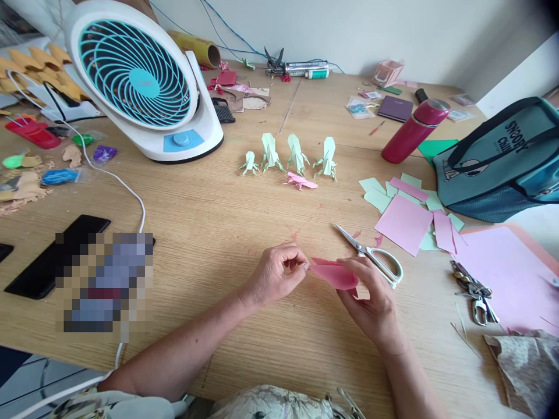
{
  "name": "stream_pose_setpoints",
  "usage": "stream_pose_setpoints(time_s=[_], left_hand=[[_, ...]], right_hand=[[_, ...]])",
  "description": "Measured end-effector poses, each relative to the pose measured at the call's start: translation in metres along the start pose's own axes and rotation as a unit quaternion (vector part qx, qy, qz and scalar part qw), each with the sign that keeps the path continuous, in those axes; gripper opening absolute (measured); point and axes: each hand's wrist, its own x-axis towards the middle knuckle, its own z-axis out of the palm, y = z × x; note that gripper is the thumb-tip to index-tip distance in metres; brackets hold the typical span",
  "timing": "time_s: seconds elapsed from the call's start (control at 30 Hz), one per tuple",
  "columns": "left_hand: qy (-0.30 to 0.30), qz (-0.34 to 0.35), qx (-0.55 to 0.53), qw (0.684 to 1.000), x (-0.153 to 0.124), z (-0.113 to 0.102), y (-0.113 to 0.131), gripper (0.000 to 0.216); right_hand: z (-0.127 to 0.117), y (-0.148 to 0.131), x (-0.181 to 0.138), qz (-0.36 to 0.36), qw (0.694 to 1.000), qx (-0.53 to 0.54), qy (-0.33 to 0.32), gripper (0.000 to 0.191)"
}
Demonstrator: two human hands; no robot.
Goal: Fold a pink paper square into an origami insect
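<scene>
- Head view: the pink paper (334, 276), folded in layers, is held up just left of the scissors' (386, 271) handles.
- Left hand (286, 269): thumb and fingertips pinch the paper's left tip, probably to steady that narrow end.
- Right hand (371, 297): just beside the scissors' handles, it grips the paper's other end, fingers above and thumb below, seemingly to keep the layers together.
- Beyond the scissors and to their left, four green figures (294, 152) stand in a row, a pink figure (300, 181) before them; perhaps parked there to spare elbow room.
- Beyond the scissors and to their right, a pink square (404, 224) overlaps green slips (375, 195), likely for easy reach.
</scene>
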Motion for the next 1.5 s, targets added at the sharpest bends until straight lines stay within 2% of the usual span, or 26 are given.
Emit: stream_pose_setpoints(time_s=[0.07, 0.2, 0.3, 0.37, 0.43, 0.5, 0.6, 0.8, 0.9, 1.0, 1.13, 1.27, 1.5], left_hand=[[0.001, 0.003, 0.001, 1.0, 0.0, -0.001, 0.0, 0.02], [0.013, -0.021, -0.024, 0.999, -0.001, 0.001, -0.004, 0.016], [0.015, -0.075, -0.1, 0.992, -0.003, 0.005, -0.006, 0.005], [0.001, -0.105, -0.166, 0.981, -0.004, 0.008, -0.007, 0.014], [-0.028, -0.114, -0.215, 0.97, -0.005, 0.01, -0.006, 0.018], [-0.04, -0.109, -0.239, 0.964, -0.005, 0.012, -0.005, 0.014], [-0.016, -0.098, -0.238, 0.966, -0.006, 0.014, -0.005, 0.015], [0.025, -0.079, -0.145, 0.986, -0.01, 0.016, -0.004, 0.007], [0.023, -0.072, -0.148, 0.986, -0.012, 0.017, -0.002, 0.008], [0.034, -0.07, -0.164, 0.983, -0.012, 0.018, -0.001, 0.012], [0.038, -0.078, -0.144, 0.986, -0.01, 0.016, 0.002, 0.01], [0.063, -0.057, -0.095, 0.992, -0.009, 0.016, 0.004, 0.008], [0.021, -0.044, -0.125, 0.991, -0.015, 0.021, 0.001, 0.023]], right_hand=[[-0.001, -0.002, 0.002, -0.003, 1.0, 0.012, -0.021, 0.042], [0.005, -0.007, 0.0, 0.023, 0.998, 0.051, 0.007, 0.035], [0.012, -0.008, -0.005, 0.078, 0.992, 0.085, 0.049, 0.026], [0.016, -0.007, -0.007, 0.123, 0.983, 0.111, 0.082, 0.02], [0.019, -0.007, -0.007, 0.154, 0.974, 0.133, 0.099, 0.018], [0.021, -0.008, -0.006, 0.165, 0.971, 0.147, 0.094, 0.018], [0.021, -0.01, -0.003, 0.16, 0.974, 0.142, 0.072, 0.016], [0.015, -0.01, 0.002, 0.097, 0.993, 0.049, 0.041, 0.009], [0.014, -0.008, 0.002, 0.072, 0.997, 0.023, 0.033, 0.008], [0.014, -0.008, 0.001, 0.048, 0.999, 0.01, 0.024, 0.016], [0.014, -0.009, 0.0, 0.046, 0.999, -0.002, 0.006, 0.017], [0.014, -0.012, 0.002, 0.047, 0.999, -0.01, -0.001, 0.015], [0.016, -0.017, 0.002, 0.043, 0.999, -0.009, -0.011, 0.027]])
